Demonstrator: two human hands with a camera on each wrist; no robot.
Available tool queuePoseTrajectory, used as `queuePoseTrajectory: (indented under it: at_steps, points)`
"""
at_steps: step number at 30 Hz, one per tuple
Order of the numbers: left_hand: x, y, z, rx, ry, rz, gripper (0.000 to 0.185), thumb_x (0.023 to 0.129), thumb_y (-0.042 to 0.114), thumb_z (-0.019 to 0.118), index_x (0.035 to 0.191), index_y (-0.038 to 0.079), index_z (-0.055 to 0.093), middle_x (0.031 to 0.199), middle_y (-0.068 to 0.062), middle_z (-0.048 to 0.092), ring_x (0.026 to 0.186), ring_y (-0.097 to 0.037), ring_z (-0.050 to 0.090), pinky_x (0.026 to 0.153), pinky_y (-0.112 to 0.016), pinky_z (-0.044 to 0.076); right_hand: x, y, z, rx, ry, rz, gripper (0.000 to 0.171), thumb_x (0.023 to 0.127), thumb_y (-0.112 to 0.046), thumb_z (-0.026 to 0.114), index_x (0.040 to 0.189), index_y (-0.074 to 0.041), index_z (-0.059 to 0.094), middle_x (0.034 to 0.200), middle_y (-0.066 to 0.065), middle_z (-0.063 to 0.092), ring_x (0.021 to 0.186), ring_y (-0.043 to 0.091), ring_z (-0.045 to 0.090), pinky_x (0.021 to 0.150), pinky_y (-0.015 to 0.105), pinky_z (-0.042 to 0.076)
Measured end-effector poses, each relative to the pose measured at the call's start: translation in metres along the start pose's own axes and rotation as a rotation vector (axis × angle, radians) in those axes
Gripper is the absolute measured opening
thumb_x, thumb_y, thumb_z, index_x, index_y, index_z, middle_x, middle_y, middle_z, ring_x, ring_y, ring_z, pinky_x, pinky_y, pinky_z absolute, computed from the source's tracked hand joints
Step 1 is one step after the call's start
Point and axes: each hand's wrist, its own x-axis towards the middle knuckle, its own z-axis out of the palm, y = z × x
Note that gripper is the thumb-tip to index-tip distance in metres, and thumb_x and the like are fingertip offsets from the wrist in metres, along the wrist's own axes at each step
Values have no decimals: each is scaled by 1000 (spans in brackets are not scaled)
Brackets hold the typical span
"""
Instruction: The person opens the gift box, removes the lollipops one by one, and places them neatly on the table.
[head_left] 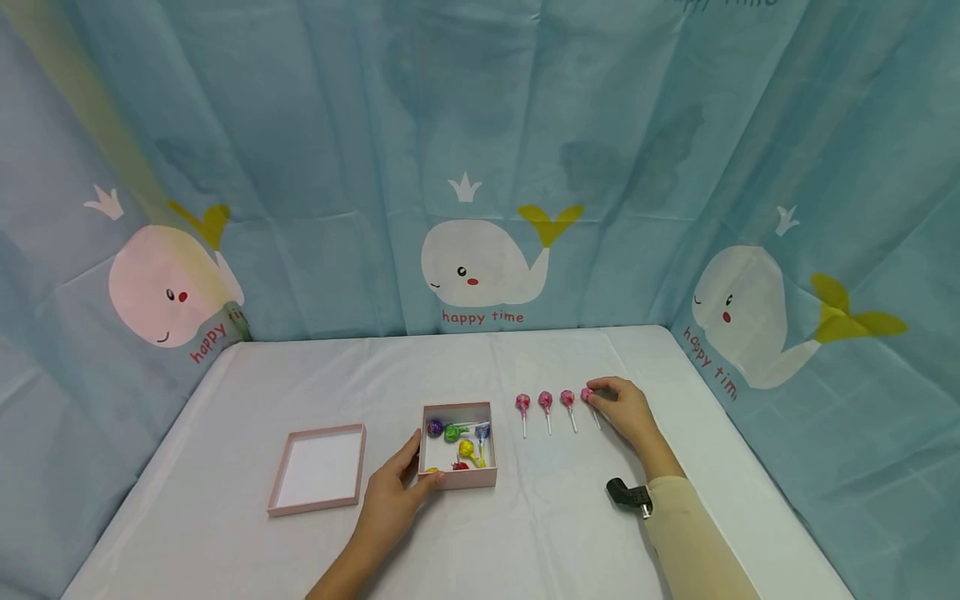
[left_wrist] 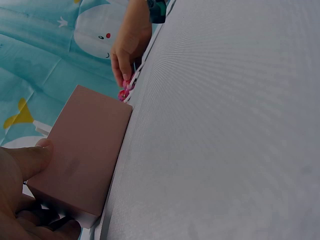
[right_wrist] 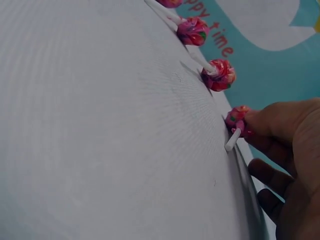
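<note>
Head view shows a white-covered table (head_left: 525, 533) closed in by a blue curtain (head_left: 337, 150) printed with white whales. On the table, from largest down: an empty pink lid (head_left: 318, 469) lying open side up at the left; a small pink box (head_left: 458, 444) just beside it, holding several wrapped lollipops in purple, green, yellow and red; then a row of four pink lollipops to the right of the box, heads away from the person and sticks toward them. The left hand (head_left: 393, 498) grips the near left corner of the box, thumb over its front wall. The right hand (head_left: 626, 410) pinches the head of the rightmost pink lollipop (head_left: 587, 395), which lies on the table at the end of the row, with the three other pink lollipops (head_left: 545, 402) near it and spaced apart. In the right wrist view the fingertips (right_wrist: 260, 122) close on the wrapped head while the white stick pokes free. The lollipop looks light and rigid, its wrapper probably a little slick and the thin stick likely to roll; the head or the stick just below it seems the surest hold.
</note>
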Motion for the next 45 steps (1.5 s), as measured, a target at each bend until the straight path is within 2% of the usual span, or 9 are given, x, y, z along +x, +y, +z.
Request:
queuePoseTrajectory:
  at_steps: [11, 28, 34, 41, 45]
  points:
    - [1, 1, 0, -2, 2, -8, 84, 87, 19, 83, 158, 9, 39, 162, -9, 38, 149, -27, 37, 114, -33, 43, 2, 3, 3, -13, -12, -23, 31, 97, -13, 71, 127, -5, 69, 135, 21, 65, 133, 40, 55, 117, 58, 41]
    - [-1, 2, 0, 13, -1, -5, 83, 88, 24, 83, 158, 11, 40, 162, -10, 39, 149, -29, 38, 113, -36, 44, 0, -5, -3, -18, 10, -17, 30, 99, -15, 68, 128, -7, 69, 138, 22, 62, 134, 43, 52, 117, 62, 39]
    - [-1, 1, 0, 10, -1, -6, 84, 87, 24, 83, 158, 10, 40, 162, -10, 39, 149, -28, 37, 113, -36, 43, 3, -19, -9, -17, 20, -20, 30, 99, -18, 67, 128, -12, 69, 138, 19, 62, 135, 41, 50, 116, 64, 39]
    - [-1, 1, 0, 3, 1, -4, 84, 87, 24, 83, 158, 11, 40, 162, -9, 39, 149, -28, 37, 113, -35, 43, 8, -45, -11, -41, 19, -118, 28, 99, -22, 69, 126, -13, 71, 134, 14, 66, 132, 37, 54, 113, 64, 43]
    - [-1, 1, 0, -6, -1, -2, 84, 87, 24, 84, 157, 12, 40, 162, -8, 39, 149, -28, 37, 113, -35, 43, 10, -62, -11, -12, 6, -175, 27, 98, -24, 71, 124, -15, 72, 132, 11, 68, 132, 34, 54, 113, 64, 43]
